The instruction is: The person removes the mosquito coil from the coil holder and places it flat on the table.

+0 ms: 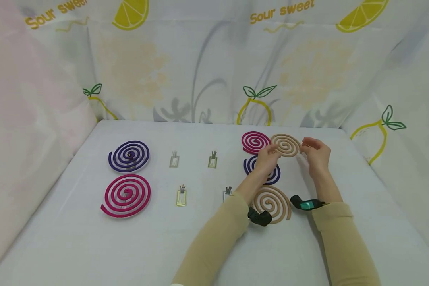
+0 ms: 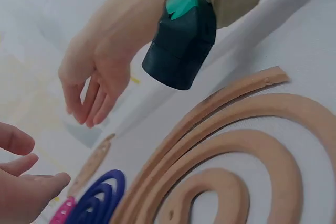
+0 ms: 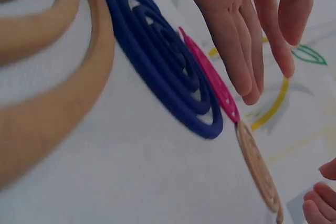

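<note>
Both my hands hover around a tan mosquito coil lying at the back right of the white table. My left hand is at its left side, overlapping its edge in the head view, with fingers extended and nothing gripped. At the coil's right edge is my right hand; its loosely bent fingers hold nothing in the left wrist view. Just left of that coil lies a pink coil. Partly behind my left hand is a dark blue coil. A second tan coil lies in front, partly covered by my left wrist camera.
At the left, another dark blue coil and another pink coil sit on small stands. Between the groups stand several small metal coil stands, one partly behind my left sleeve. A lemon-print cloth hangs behind the table.
</note>
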